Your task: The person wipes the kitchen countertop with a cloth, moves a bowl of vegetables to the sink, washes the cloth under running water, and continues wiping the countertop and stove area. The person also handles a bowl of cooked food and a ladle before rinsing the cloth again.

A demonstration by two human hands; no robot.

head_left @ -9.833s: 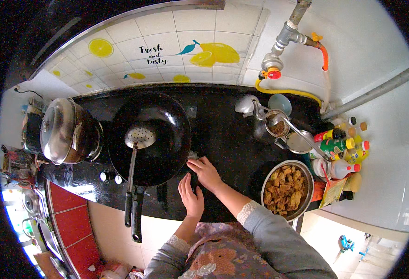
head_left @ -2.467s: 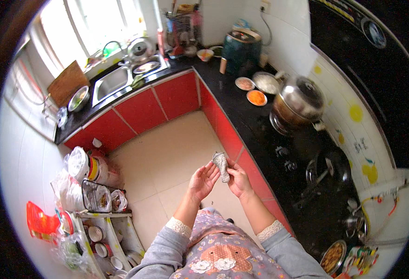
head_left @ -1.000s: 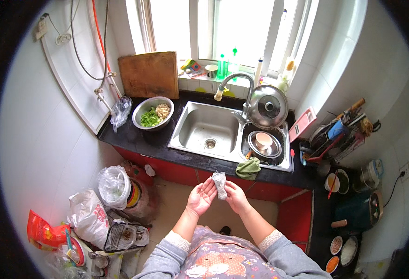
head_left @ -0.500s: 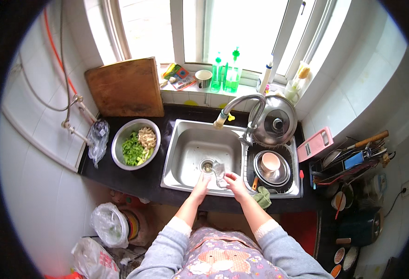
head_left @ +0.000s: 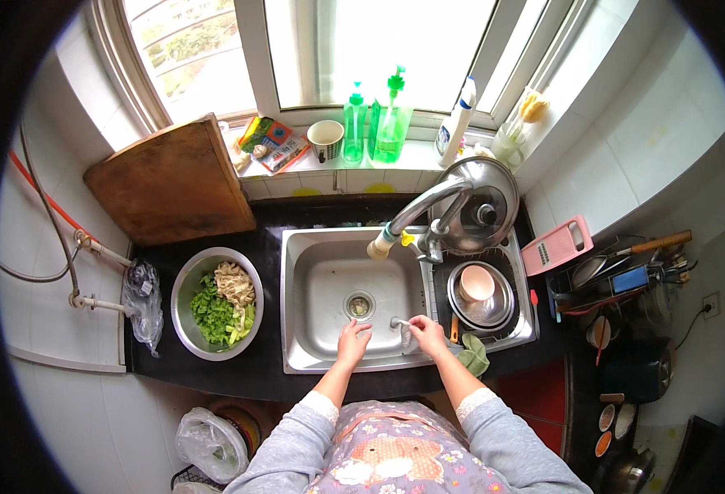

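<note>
Over the front part of the steel sink (head_left: 305,350), my left hand (head_left: 352,342) is held with its fingers stretched and nothing visible in them. It is just in front of the round drain (head_left: 359,305). My right hand (head_left: 427,336) pinches a small, limp, pale grey cloth (head_left: 408,337) at the sink's front right. The cloth hangs below the fingertips, partly hidden by the hand, and its exact kind is unclear. A green cloth (head_left: 473,354) lies over the front edge, right of that hand.
The curved faucet (head_left: 428,202) reaches over the sink. A rack at right holds stacked bowls (head_left: 477,284) and a pot lid (head_left: 487,212). A steel basin (head_left: 183,317) of chopped greens and mushrooms stands left. A wooden cutting board (head_left: 169,185) leans behind it.
My hands have moved apart. My left hand has let go of the grey cloth, which now hangs from my right hand alone. The view has shifted.
</note>
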